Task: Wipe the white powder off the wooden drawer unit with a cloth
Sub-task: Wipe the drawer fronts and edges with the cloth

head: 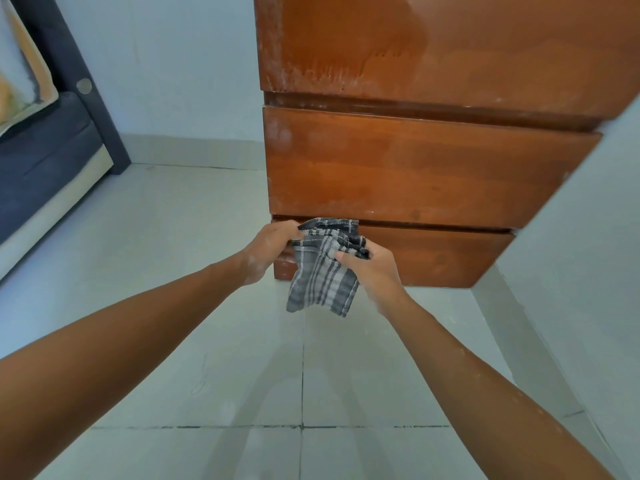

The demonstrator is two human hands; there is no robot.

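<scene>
Both hands are gripping the checked cloth [323, 271] in the air just in front of the lowest drawer of the wooden drawer unit [433, 168], the left hand [273, 245] pinching its upper edge and the right hand [370, 268] curling round its side, so no wiping is happening now. White powder [311, 72] is showing along the unit's left edge and upper panel, so much of the job seems to be remaining.
</scene>
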